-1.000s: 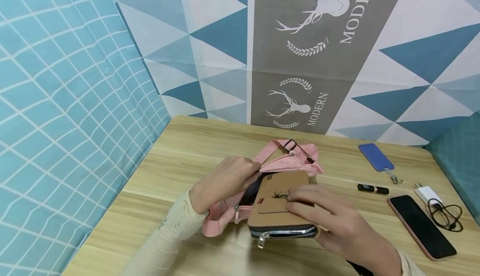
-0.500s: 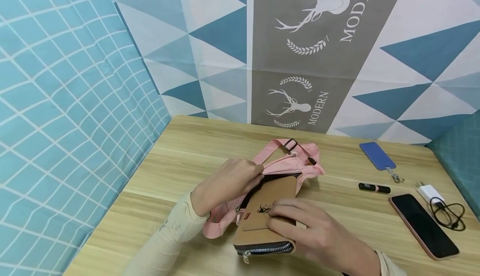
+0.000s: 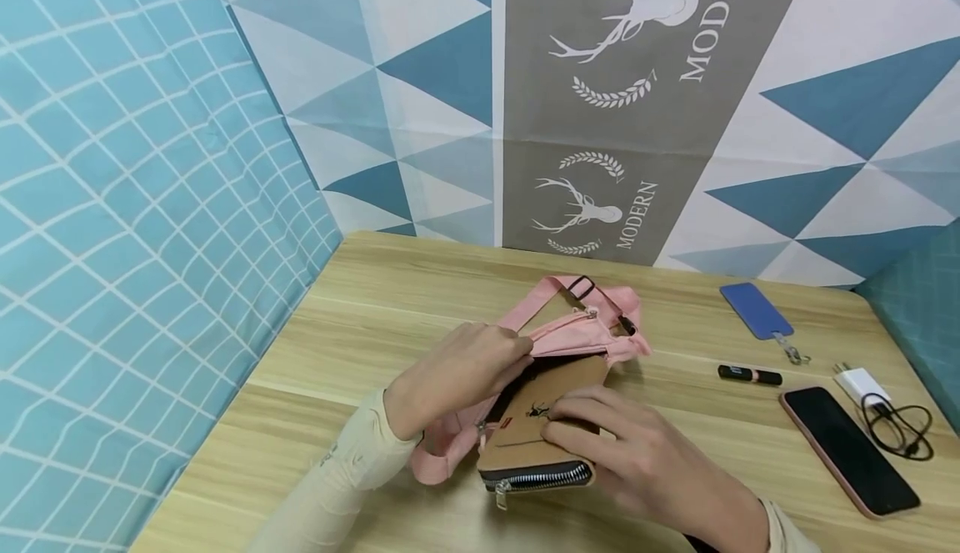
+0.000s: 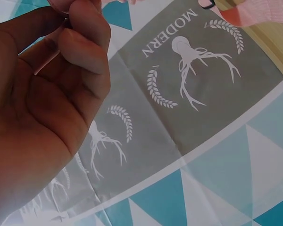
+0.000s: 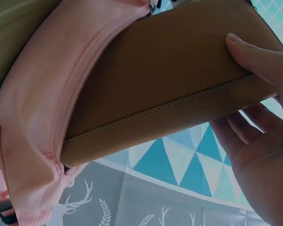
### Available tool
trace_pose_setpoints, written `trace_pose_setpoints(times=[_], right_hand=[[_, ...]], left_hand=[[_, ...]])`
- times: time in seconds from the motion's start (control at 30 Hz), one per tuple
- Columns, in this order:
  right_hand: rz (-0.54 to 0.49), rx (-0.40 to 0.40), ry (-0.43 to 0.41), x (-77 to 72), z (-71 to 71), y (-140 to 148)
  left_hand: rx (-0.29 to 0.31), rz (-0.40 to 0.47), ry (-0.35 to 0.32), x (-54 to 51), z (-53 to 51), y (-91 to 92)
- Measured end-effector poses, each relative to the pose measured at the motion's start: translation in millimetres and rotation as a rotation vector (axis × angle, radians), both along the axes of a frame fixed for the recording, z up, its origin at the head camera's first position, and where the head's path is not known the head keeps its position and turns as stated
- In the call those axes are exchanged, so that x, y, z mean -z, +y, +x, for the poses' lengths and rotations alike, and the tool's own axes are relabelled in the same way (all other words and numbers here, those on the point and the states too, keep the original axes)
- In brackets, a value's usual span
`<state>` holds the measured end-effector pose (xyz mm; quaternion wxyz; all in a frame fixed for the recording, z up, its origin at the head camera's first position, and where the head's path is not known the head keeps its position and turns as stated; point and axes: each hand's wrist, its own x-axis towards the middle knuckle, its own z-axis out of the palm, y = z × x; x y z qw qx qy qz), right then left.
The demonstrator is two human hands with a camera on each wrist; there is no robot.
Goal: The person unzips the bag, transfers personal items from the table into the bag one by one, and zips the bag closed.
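Note:
A brown zippered wallet [image 3: 525, 444] lies partly inside the open mouth of a pink bag [image 3: 573, 334], its zipper end sticking out toward the front. My right hand [image 3: 648, 461] grips the wallet by its right side, fingers on top. In the right wrist view the thumb presses one face of the wallet [image 5: 170, 70], and its far end is hidden behind the zipper edge of the bag [image 5: 47, 103]. My left hand [image 3: 457, 374] pinches the bag's upper opening edge. The left wrist view shows the curled fingers of that hand [image 4: 61, 80].
On the wooden table [image 3: 360, 294] at the right lie a blue card holder [image 3: 756, 311] with a clasp, a black tube [image 3: 750, 375], a phone [image 3: 847, 453] and a white charger [image 3: 862, 388] with a coiled black cable. Patterned cloth stands behind the table.
The wallet has moved left and its far end has gone into the bag's opening, with my right hand moving along. My left hand has shifted slightly right, still on the bag's edge.

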<state>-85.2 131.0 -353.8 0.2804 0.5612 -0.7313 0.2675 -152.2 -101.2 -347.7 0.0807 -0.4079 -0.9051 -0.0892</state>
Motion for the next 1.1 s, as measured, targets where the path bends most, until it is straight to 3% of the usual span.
trace_pose_setpoints(times=[0.2, 0.47, 0.77, 1.1], right_hand=[[0.043, 0.026, 0.038, 4.0, -1.6, -1], [0.018, -0.071, 0.028, 9.0, -4.3, -4], [0.076, 0.056, 0.009, 19.7, -15.1, 1], [0.118, 0.146, -0.042, 26.6, -31.3, 11]], left_hand=[[0.014, -0.033, 0.036, -1.0, 4.7, 5.8], [0.036, -0.015, 0.067, 0.7, 9.5, 11.9], [0.045, -0.041, 0.089, -0.8, 12.4, 9.9], [0.042, -0.054, 0.016, -2.5, 12.3, 10.3]])
